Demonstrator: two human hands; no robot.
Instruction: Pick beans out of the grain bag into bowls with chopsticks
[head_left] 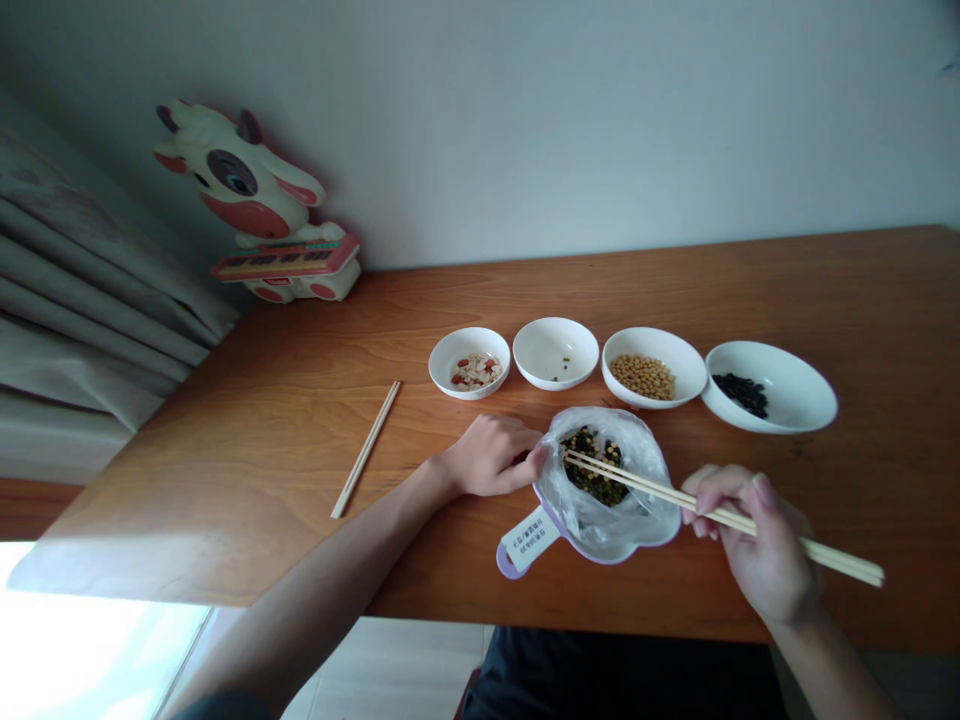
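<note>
Here right hand [757,550] closed on chopsticks [720,517], tips inside plastic bag [600,470] among mixed beans [594,465]; left hand [491,455] pinching bag edge, bag sitting in purple cup [525,545] between both hands; four white bowls [555,352] just behind; spare chopsticks [366,448] lying left

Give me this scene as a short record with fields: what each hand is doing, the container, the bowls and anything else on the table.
left hand: grips the rim of the bag-lined cup
right hand: holds chopsticks, tips in the cup
bag-lined cup: purple, handled, holds mixed dark and green beans
bowls, left to right: pale and red pieces; nearly bare, few green bits; yellow beans; black beans
spare chopsticks: lie left on the wooden table
cow toy: far left corner
</note>
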